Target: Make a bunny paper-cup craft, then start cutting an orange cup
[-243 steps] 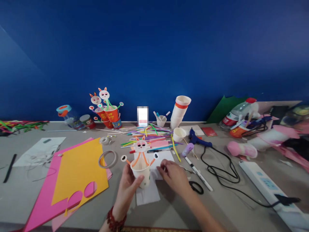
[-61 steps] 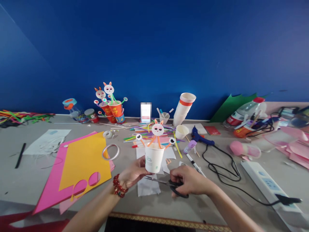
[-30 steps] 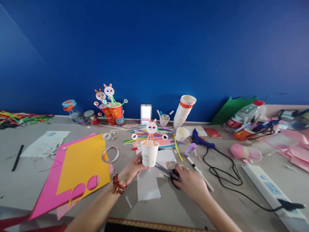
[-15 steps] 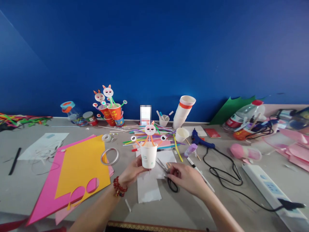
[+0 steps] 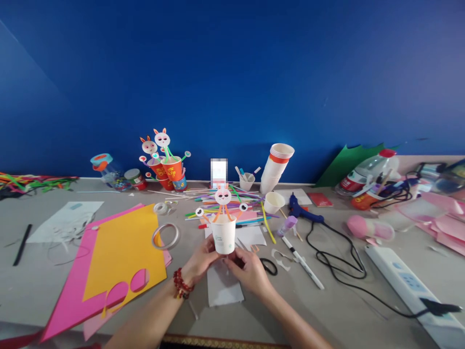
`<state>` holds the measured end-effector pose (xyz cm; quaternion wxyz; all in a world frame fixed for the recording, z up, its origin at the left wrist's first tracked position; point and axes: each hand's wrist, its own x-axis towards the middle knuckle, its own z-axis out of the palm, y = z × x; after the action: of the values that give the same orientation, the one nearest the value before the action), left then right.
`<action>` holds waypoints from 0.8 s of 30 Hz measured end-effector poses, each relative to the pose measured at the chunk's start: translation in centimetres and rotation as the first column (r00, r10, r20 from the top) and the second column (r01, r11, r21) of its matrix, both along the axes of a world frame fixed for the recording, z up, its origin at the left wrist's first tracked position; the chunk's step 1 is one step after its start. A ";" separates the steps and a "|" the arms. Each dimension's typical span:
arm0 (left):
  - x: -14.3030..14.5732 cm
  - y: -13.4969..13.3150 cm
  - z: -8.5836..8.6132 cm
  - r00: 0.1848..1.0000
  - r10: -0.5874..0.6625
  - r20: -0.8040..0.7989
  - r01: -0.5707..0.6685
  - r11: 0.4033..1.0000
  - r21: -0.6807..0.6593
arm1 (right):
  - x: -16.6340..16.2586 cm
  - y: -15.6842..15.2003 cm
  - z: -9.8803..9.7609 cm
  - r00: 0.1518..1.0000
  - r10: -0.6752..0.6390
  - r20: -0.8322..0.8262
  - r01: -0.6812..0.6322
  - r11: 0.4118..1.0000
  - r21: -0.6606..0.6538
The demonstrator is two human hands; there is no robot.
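Left grip (image 5: 201,257) wraps paper cup (image 5: 224,235), right grip (image 5: 247,269) pinches its base | cup upright between both grips, above counter (image 5: 327,310) | done: bunny head (image 5: 223,197), straw arms (image 5: 199,212) fitted | scissors (image 5: 267,265) lie just right | left: seemingly only checking.

Two forearms bare up to the near edge, a bracelet of dark red beads (image 5: 180,285) worn at the left wrist, wound in several loops just behind the left hand (image 5: 201,256)
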<state>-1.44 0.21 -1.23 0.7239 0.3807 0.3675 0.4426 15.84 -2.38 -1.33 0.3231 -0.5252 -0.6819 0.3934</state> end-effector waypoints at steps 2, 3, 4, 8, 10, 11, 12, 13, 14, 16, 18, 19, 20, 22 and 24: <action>-0.2 -0.1 0.2 0.997 -0.072 0.017 0.072 0.997 0.034 | 0.0 -0.1 -0.2 1.000 -0.003 -0.002 0.003 1.000 0.022; -0.3 -0.1 0.3 0.993 -0.114 0.040 0.111 0.992 0.065 | 0.0 -0.1 -0.3 1.000 -0.004 -0.002 0.004 1.000 0.031; -0.3 -0.2 0.4 0.987 -0.145 0.064 0.138 0.985 0.101 | 0.0 -0.1 -0.3 1.000 -0.005 -0.001 0.005 0.999 0.039; 0.0 -0.4 0.7 0.987 -0.133 0.087 0.114 0.976 0.188 | -0.4 -0.3 -0.4 1.000 0.007 0.010 -0.008 0.998 0.069; 0.1 -0.5 0.7 0.991 -0.107 0.075 0.092 0.978 0.189 | -0.6 -0.5 -0.4 1.000 0.012 0.014 -0.013 0.997 0.079; 0.2 -0.6 0.6 0.992 -0.100 0.074 0.084 0.979 0.187 | -0.7 -0.5 -0.4 1.000 0.011 0.017 -0.012 0.997 0.082; 0.2 -0.6 0.6 0.993 -0.091 0.073 0.076 0.980 0.186 | -0.7 -0.6 -0.4 1.000 0.009 0.020 -0.011 0.996 0.085; 0.2 -0.7 0.6 0.994 -0.083 0.072 0.069 0.980 0.186 | -0.8 -0.7 -0.5 1.000 0.008 0.024 -0.010 0.996 0.088; 0.1 -0.7 0.7 0.994 -0.080 0.071 0.065 0.981 0.185 | -0.8 -0.7 -0.5 1.000 0.007 0.028 -0.010 0.996 0.090; 0.1 -0.7 0.8 0.994 -0.079 0.077 0.064 0.981 0.183 | -0.7 -0.8 -0.5 0.999 0.010 0.035 -0.013 0.995 0.095; 0.1 -0.7 0.9 0.993 -0.078 0.092 0.061 0.982 0.178 | -0.7 -0.9 -0.5 0.999 0.017 0.040 -0.021 0.995 0.098; 0.1 -0.7 1.0 0.992 -0.077 0.100 0.058 0.983 0.176 | -0.7 -1.0 -0.4 0.999 0.021 0.041 -0.025 0.995 0.099; 0.1 -0.7 1.1 0.992 -0.073 0.106 0.054 0.983 0.174 | -0.7 -1.0 -0.4 0.999 0.026 0.042 -0.030 0.994 0.101; 0.1 -0.7 1.2 0.992 -0.069 0.107 0.050 0.984 0.168 | -0.7 -1.0 -0.3 0.999 0.033 0.040 -0.037 0.994 0.104; 0.1 -0.7 1.2 0.992 -0.069 0.103 0.051 0.986 0.161 | -0.7 -1.0 -0.2 0.999 0.033 0.037 -0.037 0.994 0.105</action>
<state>-1.30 -0.50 -0.02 0.7232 0.4234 0.2801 0.4683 15.09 -3.42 -1.52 0.3315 -0.5022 -0.7166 0.3528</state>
